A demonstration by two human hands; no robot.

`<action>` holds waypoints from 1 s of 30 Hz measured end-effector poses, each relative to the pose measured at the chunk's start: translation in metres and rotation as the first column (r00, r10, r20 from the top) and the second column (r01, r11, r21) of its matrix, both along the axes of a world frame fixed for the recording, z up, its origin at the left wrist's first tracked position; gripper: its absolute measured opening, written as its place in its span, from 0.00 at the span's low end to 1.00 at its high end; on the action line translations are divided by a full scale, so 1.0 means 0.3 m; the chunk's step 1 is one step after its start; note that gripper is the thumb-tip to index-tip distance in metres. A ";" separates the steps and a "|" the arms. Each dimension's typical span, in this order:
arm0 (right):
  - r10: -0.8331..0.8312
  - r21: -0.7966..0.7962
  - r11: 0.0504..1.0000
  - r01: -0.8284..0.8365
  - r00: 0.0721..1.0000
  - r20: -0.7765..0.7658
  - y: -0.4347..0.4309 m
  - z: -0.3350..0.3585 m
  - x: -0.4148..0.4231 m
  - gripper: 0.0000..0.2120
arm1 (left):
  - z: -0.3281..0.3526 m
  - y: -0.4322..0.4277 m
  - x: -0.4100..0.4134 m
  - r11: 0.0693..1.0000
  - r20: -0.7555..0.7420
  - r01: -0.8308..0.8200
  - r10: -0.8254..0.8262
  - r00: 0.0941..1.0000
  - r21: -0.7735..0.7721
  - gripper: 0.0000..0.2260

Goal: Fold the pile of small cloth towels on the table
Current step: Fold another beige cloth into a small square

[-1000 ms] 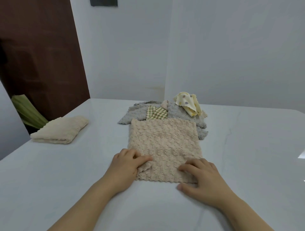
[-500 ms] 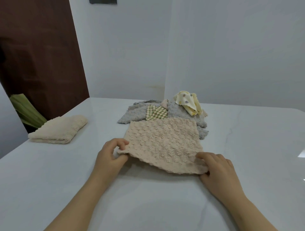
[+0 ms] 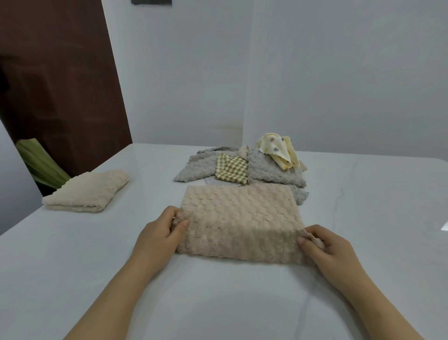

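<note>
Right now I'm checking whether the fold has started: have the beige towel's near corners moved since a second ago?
Yes. The left hand and right hand pinch the beige towel's near corners, lifted and carried toward the grey towel pile.

I can read no text, label, brand, number or sign anywhere in my head view. The beige bubble-textured cloth towel (image 3: 240, 218) at the centre of the frame shows only its weave. Above it, the yellow cloth with coloured dots (image 3: 276, 148) and the green-and-cream checked cloth (image 3: 231, 168) show only pattern. The dark rectangular object (image 3: 151, 2) cut by the top edge shows nothing legible.
</note>
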State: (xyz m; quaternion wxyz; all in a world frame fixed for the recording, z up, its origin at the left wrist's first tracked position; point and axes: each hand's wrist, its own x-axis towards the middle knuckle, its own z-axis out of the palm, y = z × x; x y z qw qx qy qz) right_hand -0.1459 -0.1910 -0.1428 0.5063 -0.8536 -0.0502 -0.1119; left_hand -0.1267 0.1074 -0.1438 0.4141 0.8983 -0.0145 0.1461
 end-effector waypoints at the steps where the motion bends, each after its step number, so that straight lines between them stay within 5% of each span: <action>1: -0.011 0.017 1.000 0.011 1.000 -0.002 0.000 0.003 -0.003 0.09 | 0.001 0.000 -0.003 1.000 0.002 0.002 -0.002 1.000 0.000 0.04; 7: -0.034 0.118 0.993 0.031 0.999 0.024 0.005 0.013 -0.016 0.10 | -0.003 -0.009 -0.011 0.999 0.033 0.002 -0.001 0.999 -0.036 0.07; 10: -0.050 0.040 0.998 0.049 0.998 0.024 0.004 0.007 -0.008 0.08 | -0.001 -0.008 -0.013 0.998 0.057 -0.021 0.024 0.998 -0.062 0.05; 17: -0.063 -0.048 0.997 0.062 0.998 -0.008 -0.004 0.003 0.005 0.07 | 0.011 -0.001 -0.012 0.991 -0.081 0.029 -0.019 0.997 0.134 0.07; 25: -0.101 0.222 0.969 0.107 0.994 -0.041 -0.009 0.044 0.033 0.07 | 0.068 -0.008 0.030 0.969 -0.035 -0.037 0.030 0.999 -0.246 0.08; 30: -0.170 0.113 0.978 0.176 0.983 -0.061 -0.007 0.069 0.121 0.05 | 0.086 -0.022 0.125 0.987 -0.089 -0.057 0.044 0.995 -0.148 0.08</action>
